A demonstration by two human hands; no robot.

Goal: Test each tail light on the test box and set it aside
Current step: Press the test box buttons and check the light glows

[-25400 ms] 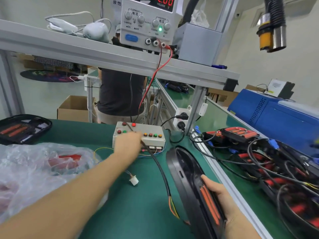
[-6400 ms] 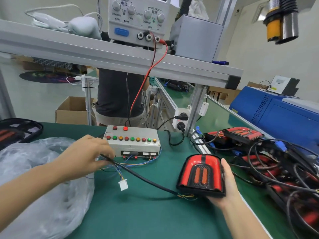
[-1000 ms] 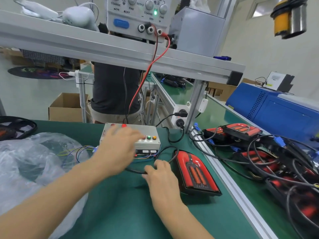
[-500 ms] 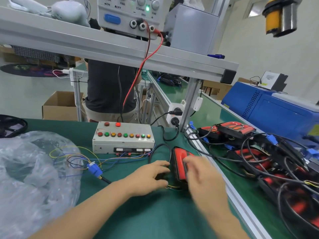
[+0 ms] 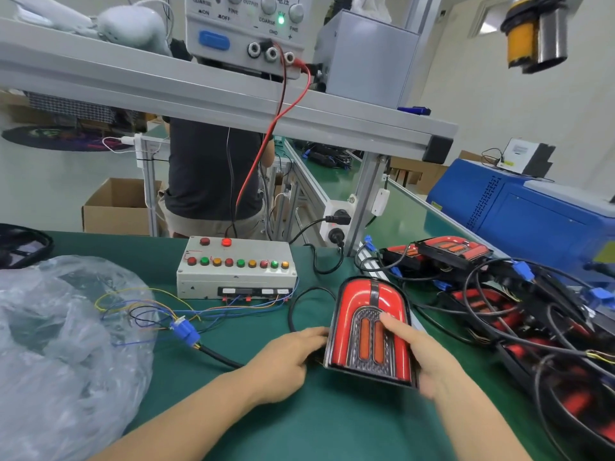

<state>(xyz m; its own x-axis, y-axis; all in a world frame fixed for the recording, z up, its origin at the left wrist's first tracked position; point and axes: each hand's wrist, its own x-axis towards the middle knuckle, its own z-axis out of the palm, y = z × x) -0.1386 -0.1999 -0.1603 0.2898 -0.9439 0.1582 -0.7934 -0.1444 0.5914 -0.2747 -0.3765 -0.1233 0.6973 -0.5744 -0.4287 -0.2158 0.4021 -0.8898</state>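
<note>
A red arched tail light [image 5: 367, 331] faces me, tilted up off the green mat. My right hand [image 5: 422, 357] grips its right edge, thumb across the lens. My left hand [image 5: 286, 357] holds its left lower edge, fingers curled behind. Its black cable [image 5: 219, 356] runs left to a blue connector [image 5: 184, 329] joined to thin coloured wires leading to the grey test box [image 5: 236, 277]. The box has a row of red, green and orange buttons.
A heap of tail lights with tangled cables [image 5: 499, 294] fills the right side. A crumpled plastic bag [image 5: 63, 344] covers the left. A power supply [image 5: 246, 31] sits on the shelf above; a person stands behind the bench. A blue machine [image 5: 532, 211] is at far right.
The tail light has been turned up from lying on its side so its lens faces me. My right hand now grips its right edge; the left stays at its left edge.
</note>
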